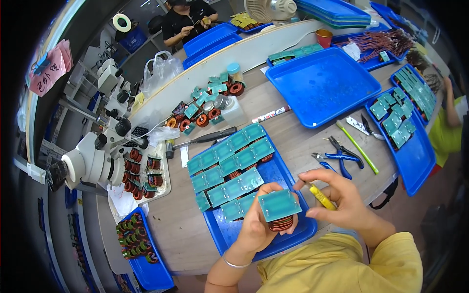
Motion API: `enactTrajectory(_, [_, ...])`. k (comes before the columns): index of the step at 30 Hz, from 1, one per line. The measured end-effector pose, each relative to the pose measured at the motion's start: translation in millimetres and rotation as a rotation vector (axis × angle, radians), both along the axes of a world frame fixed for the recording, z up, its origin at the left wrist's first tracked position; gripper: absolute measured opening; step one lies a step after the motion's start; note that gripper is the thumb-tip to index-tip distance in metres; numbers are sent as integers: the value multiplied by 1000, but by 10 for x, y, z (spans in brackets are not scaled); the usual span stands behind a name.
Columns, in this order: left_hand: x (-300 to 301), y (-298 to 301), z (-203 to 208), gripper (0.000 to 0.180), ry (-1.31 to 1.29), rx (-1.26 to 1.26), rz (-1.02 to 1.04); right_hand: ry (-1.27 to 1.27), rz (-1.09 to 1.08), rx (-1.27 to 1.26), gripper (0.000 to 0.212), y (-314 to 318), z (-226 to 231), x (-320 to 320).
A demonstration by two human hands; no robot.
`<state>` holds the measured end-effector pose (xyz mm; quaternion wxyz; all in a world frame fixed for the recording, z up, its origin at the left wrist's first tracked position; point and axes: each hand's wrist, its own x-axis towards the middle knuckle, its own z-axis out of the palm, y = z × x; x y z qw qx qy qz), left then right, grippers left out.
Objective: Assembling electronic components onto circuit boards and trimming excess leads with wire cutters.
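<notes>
My left hand (256, 234) grips a green circuit board (279, 205) with a wire-wound copper coil (282, 224) under it. In my right hand (349, 198) a small tool with a yellow handle (322, 196) is pinched, its thin end hidden by the fingers. The tool is just right of the board, apart from it. Below my hands, a blue tray (283, 178) holds rows of similar green boards (236, 183) on coils, packed toward its left and far sides.
Blue-handled cutters (343, 157) and a green stick (357, 147) lie to the right. An empty blue tray (325, 83) stands farther back. Microscope (88, 163) at left, loose coils (201, 118) beyond, trays of boards (393, 119) at right. A co-worker (188, 22) sits across the divider.
</notes>
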<state>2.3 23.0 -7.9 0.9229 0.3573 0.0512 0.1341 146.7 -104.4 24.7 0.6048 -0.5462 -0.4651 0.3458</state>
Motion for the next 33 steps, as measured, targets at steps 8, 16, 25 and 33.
enactTrajectory(8, [-37,-2,15,73,-24,-21,-47,-98,59,112,62,106,-28,-85])
enactTrajectory(16, [-54,2,-1,67,-117,-34,-95,-144,29,204,59,141,-33,-131])
enactTrajectory(25, [-65,-8,-33,69,-123,-5,-115,-186,18,255,58,159,-46,-124])
enactTrajectory(33, [-138,-25,-51,83,-60,47,-122,-64,108,165,63,123,52,-141])
